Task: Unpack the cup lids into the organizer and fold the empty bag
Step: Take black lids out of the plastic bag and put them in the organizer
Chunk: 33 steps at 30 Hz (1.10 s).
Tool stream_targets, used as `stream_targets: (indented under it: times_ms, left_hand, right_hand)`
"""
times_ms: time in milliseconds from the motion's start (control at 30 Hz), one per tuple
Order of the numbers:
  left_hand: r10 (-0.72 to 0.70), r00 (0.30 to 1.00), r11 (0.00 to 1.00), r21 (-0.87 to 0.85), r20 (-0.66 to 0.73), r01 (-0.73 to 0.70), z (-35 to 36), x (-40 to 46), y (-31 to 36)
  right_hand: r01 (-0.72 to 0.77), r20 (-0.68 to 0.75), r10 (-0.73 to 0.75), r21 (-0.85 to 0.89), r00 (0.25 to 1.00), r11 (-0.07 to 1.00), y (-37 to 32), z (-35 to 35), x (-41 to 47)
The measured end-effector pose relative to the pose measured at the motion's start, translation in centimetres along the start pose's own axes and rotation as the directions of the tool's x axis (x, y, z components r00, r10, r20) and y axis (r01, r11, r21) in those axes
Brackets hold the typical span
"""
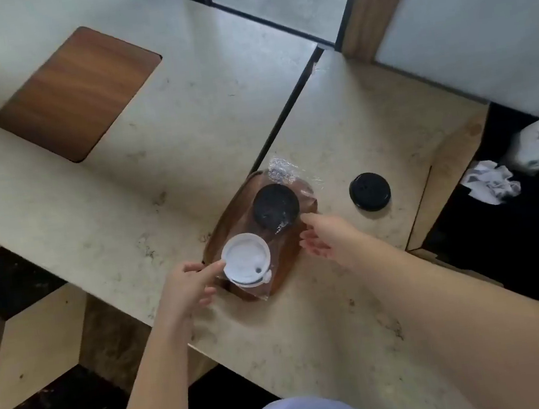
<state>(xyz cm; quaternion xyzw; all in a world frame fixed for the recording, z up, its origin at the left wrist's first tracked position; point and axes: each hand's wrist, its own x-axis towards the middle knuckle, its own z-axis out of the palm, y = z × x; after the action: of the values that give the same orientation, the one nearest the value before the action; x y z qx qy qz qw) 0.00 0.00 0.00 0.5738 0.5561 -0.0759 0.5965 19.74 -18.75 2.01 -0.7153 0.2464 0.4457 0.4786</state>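
Observation:
A brown wooden organizer point(221, 234) sits on the beige counter. A stack of white cup lids point(246, 258) stands in its near slot and black lids point(275, 205) in its far slot. A clear plastic bag point(282, 168) lies crumpled over the organizer's far end. One black lid point(369, 191) rests alone on the counter to the right. My left hand point(188, 287) touches the left edge of the white lids with its fingertips. My right hand point(321, 235) hovers at the organizer's right side, fingers apart, holding nothing.
A wooden inlay panel point(77, 92) is set into the counter at the far left. A dark seam point(286, 107) divides the counter. Crumpled paper point(491, 184) lies in a dark recess at the right. The counter's front edge drops off at the lower left.

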Motion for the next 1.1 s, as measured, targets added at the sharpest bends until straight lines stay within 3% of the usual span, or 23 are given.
stream_targets:
  times_ms: [133,333,533,800,933,1100]
  left_hand:
    - [-0.033,0.998,0.999,0.04,0.055,0.031,0.3,0.6,-0.5]
    - [-0.042,0.999,0.998,0.056,0.021,0.041,1.1,1.3,0.2]
    - [0.033,0.999,0.995,0.094,-0.009,-0.032,2.2,1.1,0.4]
    - [0.188,0.981,0.968,0.161,0.048,-0.193,4.7,-0.5,1.9]
    - [0.259,0.948,0.918,0.26,0.183,-0.301,7.3,-1.9,2.4]
    - [0.286,0.876,0.828,0.361,0.388,-0.43,12.2,-4.9,1.7]
  right_hand:
    - [0.008,-0.077,-0.012,-0.049,0.997,0.999,-1.2,0.6,1.7]
    - [0.047,-0.133,-0.066,-0.136,0.989,0.99,-1.6,2.1,3.5]
    - [0.092,-0.087,-0.106,-0.154,0.991,0.984,-1.2,2.2,4.1]
    - [0.17,-0.113,-0.172,-0.022,0.979,0.985,1.8,-3.6,0.9]
    - [0.173,-0.188,-0.155,0.082,0.97,0.982,6.8,-8.7,-2.6]
    - [0.083,-0.234,0.001,0.348,0.972,0.934,15.5,-14.9,-7.1]
